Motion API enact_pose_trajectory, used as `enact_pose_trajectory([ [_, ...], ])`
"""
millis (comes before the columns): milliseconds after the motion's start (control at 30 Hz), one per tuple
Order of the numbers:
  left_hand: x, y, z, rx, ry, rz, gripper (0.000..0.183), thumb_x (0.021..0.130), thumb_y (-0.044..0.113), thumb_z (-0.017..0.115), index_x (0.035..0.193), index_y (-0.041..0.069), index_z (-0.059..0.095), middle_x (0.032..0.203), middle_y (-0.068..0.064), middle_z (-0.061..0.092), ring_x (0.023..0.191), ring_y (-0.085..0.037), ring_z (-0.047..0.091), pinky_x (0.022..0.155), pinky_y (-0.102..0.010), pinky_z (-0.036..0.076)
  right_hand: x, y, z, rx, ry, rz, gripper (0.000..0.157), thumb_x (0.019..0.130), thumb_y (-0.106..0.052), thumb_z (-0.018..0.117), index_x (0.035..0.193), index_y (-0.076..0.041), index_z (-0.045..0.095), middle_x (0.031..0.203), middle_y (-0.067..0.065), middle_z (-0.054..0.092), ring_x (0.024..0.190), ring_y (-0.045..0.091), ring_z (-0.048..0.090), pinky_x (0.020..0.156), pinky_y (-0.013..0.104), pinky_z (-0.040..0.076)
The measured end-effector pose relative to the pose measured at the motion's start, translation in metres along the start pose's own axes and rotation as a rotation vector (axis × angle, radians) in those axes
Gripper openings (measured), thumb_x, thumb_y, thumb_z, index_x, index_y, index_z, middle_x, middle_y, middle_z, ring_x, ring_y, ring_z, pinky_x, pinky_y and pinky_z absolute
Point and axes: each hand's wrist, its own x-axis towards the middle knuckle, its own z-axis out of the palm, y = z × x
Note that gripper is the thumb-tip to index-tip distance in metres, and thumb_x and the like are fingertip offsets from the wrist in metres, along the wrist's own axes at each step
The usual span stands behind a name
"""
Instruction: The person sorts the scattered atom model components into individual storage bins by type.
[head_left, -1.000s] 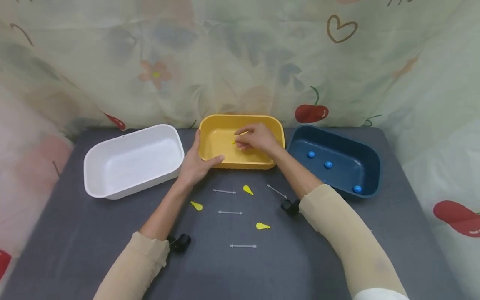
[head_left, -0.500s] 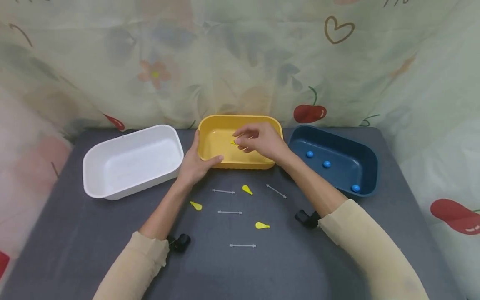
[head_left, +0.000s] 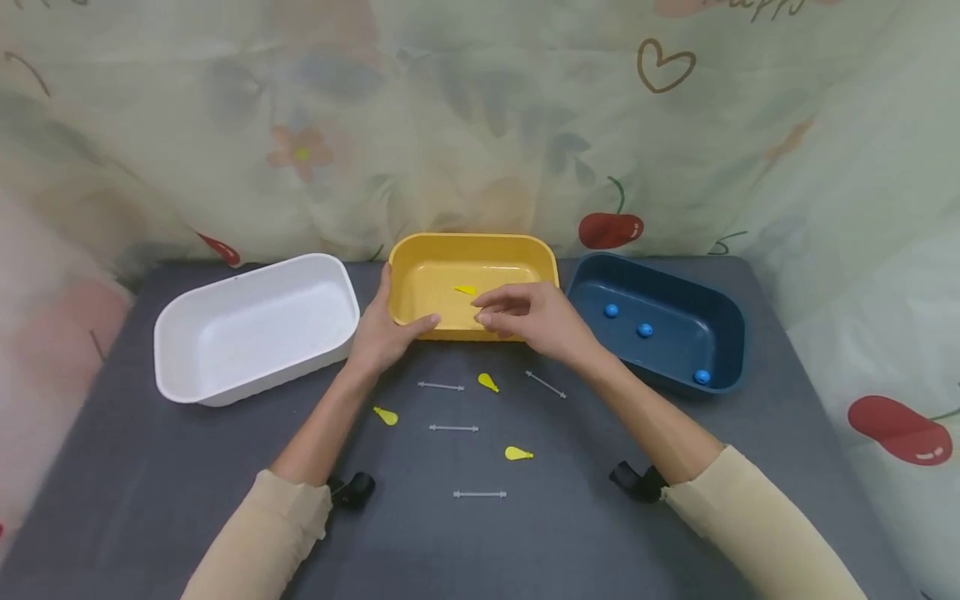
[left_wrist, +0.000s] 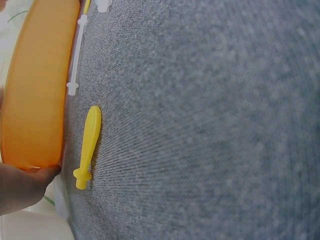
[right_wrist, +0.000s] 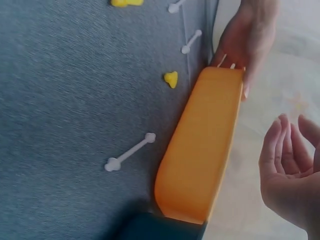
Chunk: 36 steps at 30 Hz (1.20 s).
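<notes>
- The right hand (head_left: 536, 317) is loosely bent, with a gap between thumb and fingers in its wrist view, and holds nothing that shows.
- Its fingertips no longer pinch the yellow piece (head_left: 465, 290), and the hand is now farther back, over the near right part of the yellow tray (head_left: 457, 333).
- The yellow piece lies inside that tray, just beside the fingertips; the release looks complete, so the placing of this one piece seems done.
- The left hand (head_left: 378, 333) grips the tray's left end, thumb over the near rim, just as half a second ago; it seems to steady the tray.
- In front of the tray, three more yellow pieces (head_left: 518, 453) lie spread on the table (head_left: 420, 550), unmoved and outside it.
- Four pale rods (head_left: 453, 428) lie among them, also unmoved.
- Farther right, the blue tray (head_left: 678, 350) holds three blue beads (head_left: 645, 331); on the left, the white tray (head_left: 255, 329) stands just beside the left hand.
</notes>
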Motion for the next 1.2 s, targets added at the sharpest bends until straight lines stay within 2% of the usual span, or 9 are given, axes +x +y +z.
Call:
enact_pose_trajectory([
  [200,-0.001,0.0,0.002,-0.015,-0.002,0.01,0.113,0.08,0.038,0.082,0.161,0.02,0.006,0.158,-0.014,0.033,0.134,-0.03,0.043,0.113,-0.043,0.032,-0.014,0.01,0.003,0.013,-0.019,0.003,0.035,0.089,-0.027,0.076,0.12,-0.01,0.072,0.099,0.005,0.075,0.086,0.029,0.07,0.084,0.051,0.055],
  [333,-0.002,0.0,0.003,-0.005,0.0,0.001,0.113,0.08,0.038,0.082,0.161,0.02,0.005,0.159,-0.012,0.033,0.135,-0.029,0.042,0.113,-0.042,0.032,-0.022,0.02,0.007,0.018,-0.035,-0.001,0.035,0.09,-0.025,0.076,0.121,-0.01,0.072,0.102,0.001,0.075,0.091,0.028,0.07,0.084,0.046,0.056],
  [533,-0.002,0.0,0.002,-0.025,-0.005,-0.012,0.114,0.08,0.036,0.083,0.161,0.019,0.005,0.161,-0.01,0.029,0.14,-0.027,0.037,0.116,-0.041,0.027,-0.029,0.037,0.015,0.015,-0.039,0.006,0.031,0.089,-0.02,0.076,0.119,-0.011,0.073,0.102,0.001,0.075,0.09,0.024,0.071,0.079,0.043,0.057],
  [733,-0.003,0.001,0.0,-0.023,-0.007,-0.017,0.113,0.08,0.036,0.083,0.161,0.02,0.005,0.161,-0.011,0.029,0.142,-0.028,0.035,0.116,-0.041,0.026,-0.033,0.052,0.026,-0.042,-0.026,-0.017,0.028,0.089,-0.017,0.077,0.116,-0.009,0.073,0.098,-0.003,0.075,0.084,0.015,0.07,0.072,0.031,0.056],
  [900,-0.002,0.0,0.0,-0.014,-0.009,-0.009,0.113,0.081,0.038,0.082,0.161,0.019,0.005,0.161,-0.012,0.029,0.142,-0.028,0.034,0.116,-0.042,0.026,-0.034,0.061,0.034,-0.063,-0.025,-0.008,0.029,0.089,-0.014,0.076,0.116,-0.006,0.072,0.101,0.0,0.074,0.085,0.011,0.07,0.075,0.027,0.056],
  [1100,0.0,-0.002,0.0,0.003,-0.006,-0.005,0.113,0.081,0.039,0.081,0.161,0.02,0.004,0.161,-0.012,0.027,0.144,-0.028,0.031,0.117,-0.043,0.024,-0.035,0.063,0.041,-0.102,-0.01,0.029,0.034,0.087,-0.012,0.077,0.119,-0.005,0.07,0.107,0.005,0.072,0.089,0.013,0.068,0.079,0.028,0.056],
  [1200,-0.001,-0.002,-0.001,-0.002,-0.011,-0.005,0.113,0.082,0.039,0.081,0.161,0.02,0.004,0.162,-0.012,0.026,0.144,-0.027,0.031,0.117,-0.042,0.024,-0.036,0.061,0.044,-0.165,0.005,0.063,0.036,0.085,-0.011,0.079,0.12,-0.005,0.07,0.108,0.004,0.071,0.092,0.014,0.066,0.082,0.03,0.055],
])
